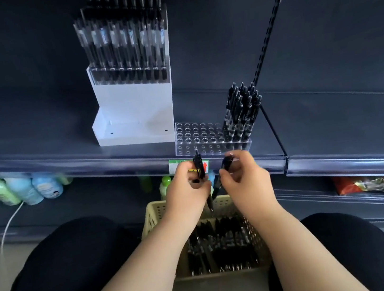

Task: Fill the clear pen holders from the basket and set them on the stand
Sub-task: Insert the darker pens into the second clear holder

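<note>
Dark shelf (pixel 62 149); bottles (pixel 166 186) behind basket (pixel 153 216)

No writing is legible anywhere. A small tag (pixel 175 167) stuck on the front edge of the shelf (pixel 88 158) has a green band over a white field, a yellow patch and a red arrow (pixel 205 167). Its print is too blurred to read, and the left hand (pixel 187 188) and the pen (pixel 199 166) it holds cover the middle of it. The bottles (pixel 48 189) on the lower shelf carry printed labels, and the red packet (pixel 379 186) at the right carries print, all of it smeared beyond reading.
</note>
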{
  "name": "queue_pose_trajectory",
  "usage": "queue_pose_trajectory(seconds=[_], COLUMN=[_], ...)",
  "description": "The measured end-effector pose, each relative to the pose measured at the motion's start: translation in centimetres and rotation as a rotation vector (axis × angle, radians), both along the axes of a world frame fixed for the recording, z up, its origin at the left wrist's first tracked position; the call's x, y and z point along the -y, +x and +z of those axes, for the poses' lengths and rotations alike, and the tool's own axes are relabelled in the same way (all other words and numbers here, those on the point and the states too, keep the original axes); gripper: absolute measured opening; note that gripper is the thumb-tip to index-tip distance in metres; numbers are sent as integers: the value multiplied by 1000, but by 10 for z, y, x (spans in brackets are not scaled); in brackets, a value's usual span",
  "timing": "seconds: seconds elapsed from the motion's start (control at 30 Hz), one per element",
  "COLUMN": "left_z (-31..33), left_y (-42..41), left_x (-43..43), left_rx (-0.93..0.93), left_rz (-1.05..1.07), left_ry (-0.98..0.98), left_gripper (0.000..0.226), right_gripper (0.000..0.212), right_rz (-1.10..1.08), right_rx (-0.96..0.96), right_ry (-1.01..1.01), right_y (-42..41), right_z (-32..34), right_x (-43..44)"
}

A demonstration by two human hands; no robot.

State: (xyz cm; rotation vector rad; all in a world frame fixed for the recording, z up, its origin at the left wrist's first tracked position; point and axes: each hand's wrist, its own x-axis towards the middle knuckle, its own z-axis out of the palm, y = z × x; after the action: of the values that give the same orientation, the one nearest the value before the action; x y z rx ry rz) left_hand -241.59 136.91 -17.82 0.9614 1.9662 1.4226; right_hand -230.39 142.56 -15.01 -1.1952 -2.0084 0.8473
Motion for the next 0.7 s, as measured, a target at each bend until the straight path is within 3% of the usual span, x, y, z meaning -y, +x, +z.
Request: queue_pose_trajectory(seconds=[0.1, 0.23, 0.43, 0.6, 0.7], left_z=[22, 49, 90, 100, 89], left_y=[-3, -22, -49, -56, -58], left_x=[-10, -32, -78, -101, -104], left_rx=[-95, -81, -124, -281, -234], left_rz=[-47, -89, -42, -43, -19], left_ry=[88, 194, 380, 353, 328], left_gripper=[32, 25, 12, 11, 12], right_gripper=[30, 12, 7, 13, 14], right_rz=[-18, -53, -52, -5, 27], right_rx=[-213, -388, -356, -275, -191], right_ry=[84, 163, 349, 350, 306], right_y=[1, 0, -17, -27, -34], right_z=[32, 79, 138, 140, 125], right_x=[-11, -40, -99, -134, -149])
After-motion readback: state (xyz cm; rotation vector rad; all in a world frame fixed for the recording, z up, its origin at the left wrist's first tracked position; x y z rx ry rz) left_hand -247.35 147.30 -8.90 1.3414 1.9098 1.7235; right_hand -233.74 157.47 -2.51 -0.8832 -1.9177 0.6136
